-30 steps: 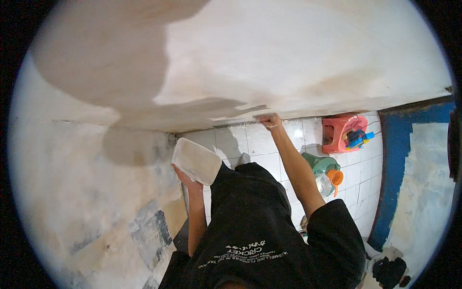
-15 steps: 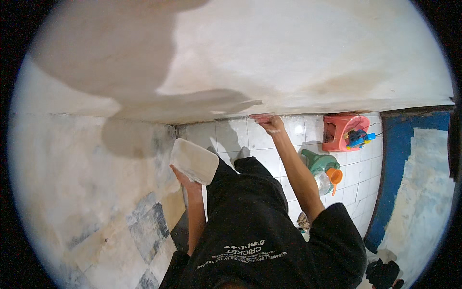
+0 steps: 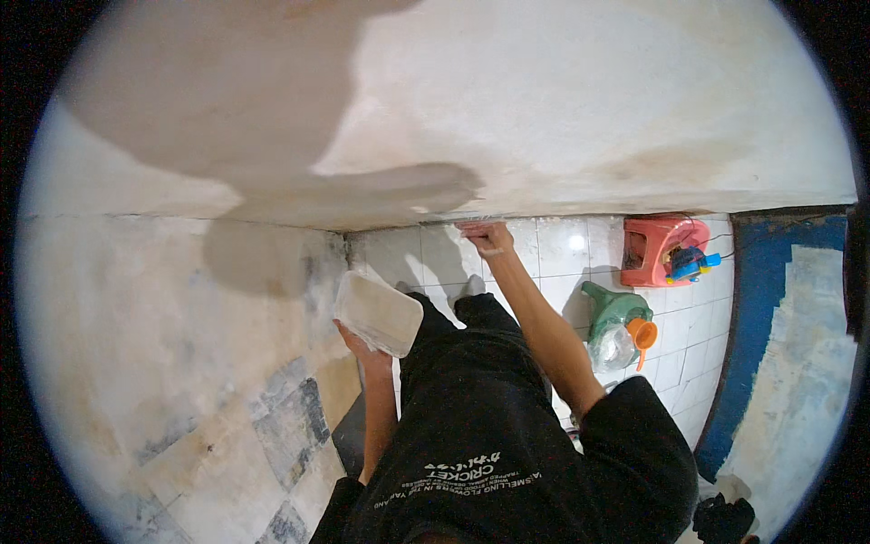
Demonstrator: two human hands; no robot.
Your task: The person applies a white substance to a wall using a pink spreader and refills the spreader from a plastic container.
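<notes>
My left hand [image 3: 366, 355] is wrapped round the lower edge of a white rectangular tub [image 3: 379, 310], whose walls carry whitish smears. At the foot of the pale plastered wall [image 3: 580, 109], my right hand [image 3: 494, 239] is closed on a thin, flat, pinkish-red scraper [image 3: 473, 225]. The scraper lies along the wall surface, seen nearly edge-on, so its full shape is hidden. My arm's shadow falls across the wall beside it.
To the right on the white tiled floor [image 3: 553, 247] are a pink stool [image 3: 640, 252] with a blue object, a green watering-can-like vessel [image 3: 616, 306] and an orange dipper [image 3: 642, 334]. A patchy wall [image 3: 181, 344] stands at left, a blue panel [image 3: 754, 272] at far right.
My right hand and the scraper have moved slightly left along the wall. The tub stays in my left hand. The whole view has shifted a little, so the surroundings sit farther right.
</notes>
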